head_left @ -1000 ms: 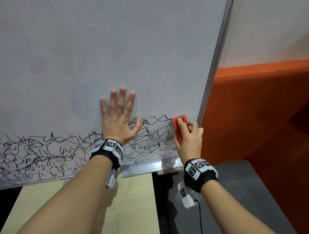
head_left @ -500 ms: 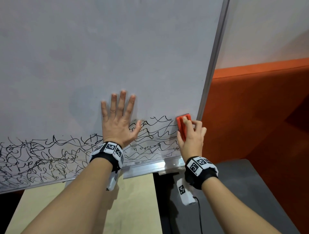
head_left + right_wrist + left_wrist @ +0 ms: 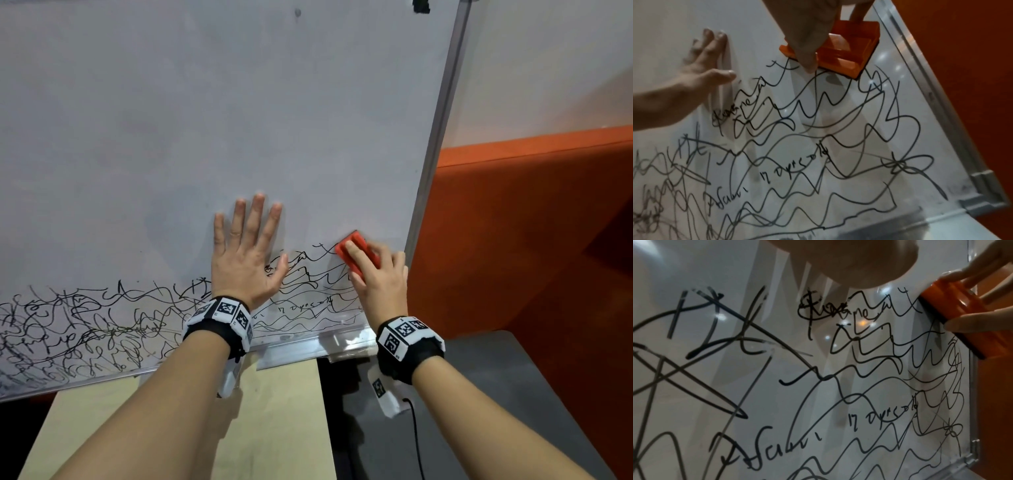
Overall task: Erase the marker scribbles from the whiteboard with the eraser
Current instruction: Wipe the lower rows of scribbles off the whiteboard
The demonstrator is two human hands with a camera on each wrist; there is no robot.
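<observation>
Both hands are up against the whiteboard point(image 3: 212, 113). Left hand point(image 3: 245, 260) lies flat on it with fingers point(image 3: 256, 219) spread and straight, palm pressed to the surface, thumb reaching toward the scribbles point(image 3: 102, 329). Right hand point(image 3: 375, 281) grips the eraser point(image 3: 356, 251), thumb on one long side and fingers curled over the other, as the right wrist view shows, with the dark felt face pressed on the board.

After the hands, by size: the whiteboard fills most of the head view, leaning away, its upper part wiped to a grey haze. A metal frame point(image 3: 442, 116) runs down its right edge and a metal tray point(image 3: 308, 349) along the bottom. Right of the frame stands an orange wall point(image 3: 520, 240) with a pale wall above it. Below the board are a pale wood counter point(image 3: 274, 428) and, to the right, a dark grey counter point(image 3: 496, 383).

Black scribbles cover the bottom band of the board from the left edge to near the frame: dense loops at the left, wavy lines and small handwriting between the two hands. The eraser sits tilted at the top right of this band, just inside the frame, touching the uppermost lines.

Each wrist carries a black band with white coded tags point(image 3: 226, 308). A thin black cable point(image 3: 416, 425) hangs from the right wrist unit. Near the board's top edge are a small dark smudge point(image 3: 297, 13) and a black mark point(image 3: 420, 6).
</observation>
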